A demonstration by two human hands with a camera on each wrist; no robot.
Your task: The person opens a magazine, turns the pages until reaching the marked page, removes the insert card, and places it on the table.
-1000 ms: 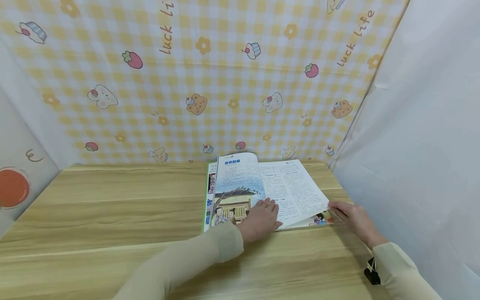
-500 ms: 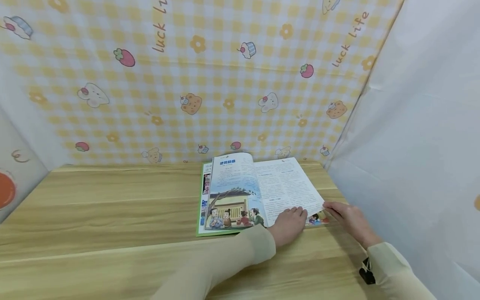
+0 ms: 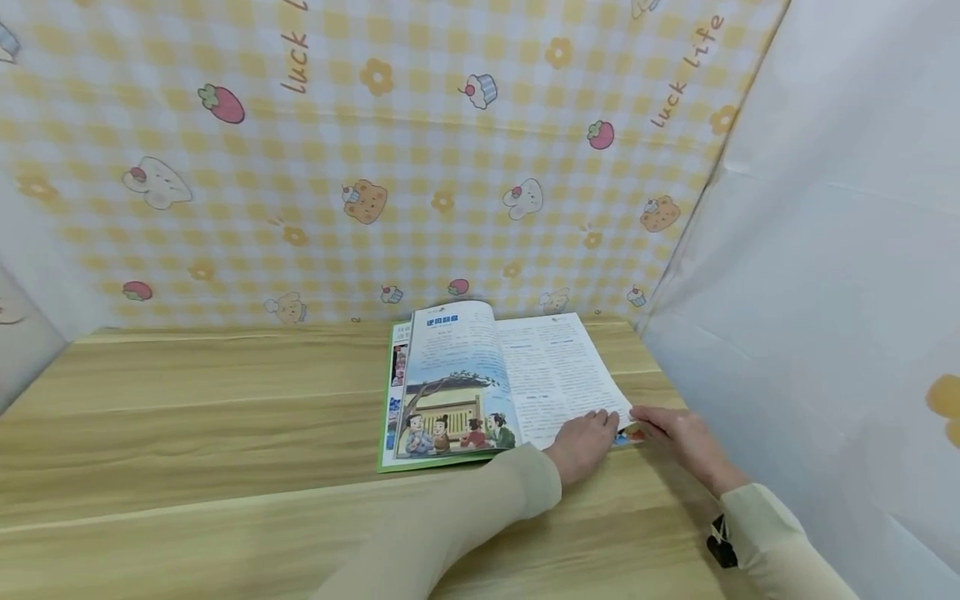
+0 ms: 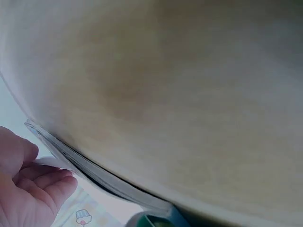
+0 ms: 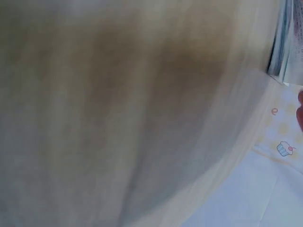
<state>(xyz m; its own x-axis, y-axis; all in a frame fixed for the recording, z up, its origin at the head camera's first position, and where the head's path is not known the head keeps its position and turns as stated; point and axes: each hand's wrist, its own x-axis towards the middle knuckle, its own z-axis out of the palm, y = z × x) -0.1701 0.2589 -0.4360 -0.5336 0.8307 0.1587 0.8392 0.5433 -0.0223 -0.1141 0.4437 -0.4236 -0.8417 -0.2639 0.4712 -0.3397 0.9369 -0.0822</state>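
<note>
An open magazine point(image 3: 457, 358) lies on the wooden table against the back wall, its left page illustrated and its right page point(image 3: 555, 367) covered in text. My left hand point(image 3: 583, 446) rests with extended fingers on the lower right part of the text page. Thumb and fingers of my right hand point(image 3: 678, 437) pinch the lower right corner of that page; a strip of coloured picture shows beneath. In the left wrist view, a hand point(image 4: 35, 189) holds a thin sheet beside the stacked page edges point(image 4: 104, 177). Only a sliver of fingers point(image 5: 300, 111) appears in the right wrist view.
Yellow checked cloth point(image 3: 442, 150) with cartoon prints covers the back wall. White fabric point(image 3: 825, 292) forms the right side, close to my right arm. The wooden table point(image 3: 202, 400) extends to the left. A black device point(image 3: 722, 546) sits at my right sleeve.
My left hand has slid right over the text page, uncovering the left page's picture. My right hand has kept its pinch on the corner, and less picture shows beneath. The head view has turned slightly right.
</note>
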